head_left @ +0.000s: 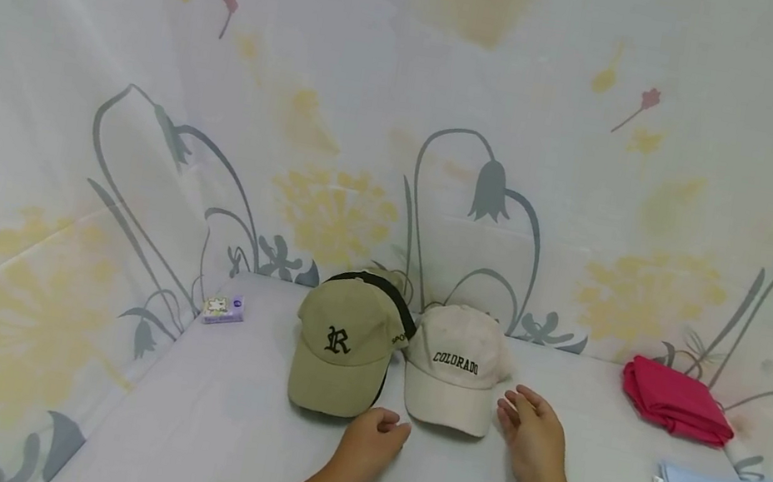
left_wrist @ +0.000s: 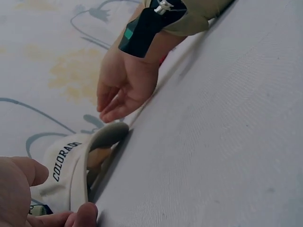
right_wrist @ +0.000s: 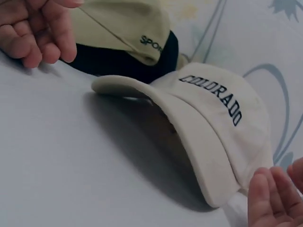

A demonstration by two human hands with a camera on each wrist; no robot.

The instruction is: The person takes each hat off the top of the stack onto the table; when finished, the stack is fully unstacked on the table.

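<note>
With both hands empty, the left hand [head_left: 374, 435] loosely curled and the right hand [head_left: 533, 429] relaxed beside the cream cap [head_left: 453, 365] on the desk [head_left: 212, 432], a careless grab could likely crush its brim.

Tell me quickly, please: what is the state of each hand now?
Left hand: loosely curled, holding nothing, beside the khaki "R" cap.
Right hand: open, fingers relaxed, beside the cream "COLORADO" cap, holding nothing.

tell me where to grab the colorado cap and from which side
Probably by the brim of the COLORADO cap, from the near side. The stiff brim points toward the person and its edge arches off the table, leaving a gap for fingers. The right hand is open just beside its right corner.
</note>
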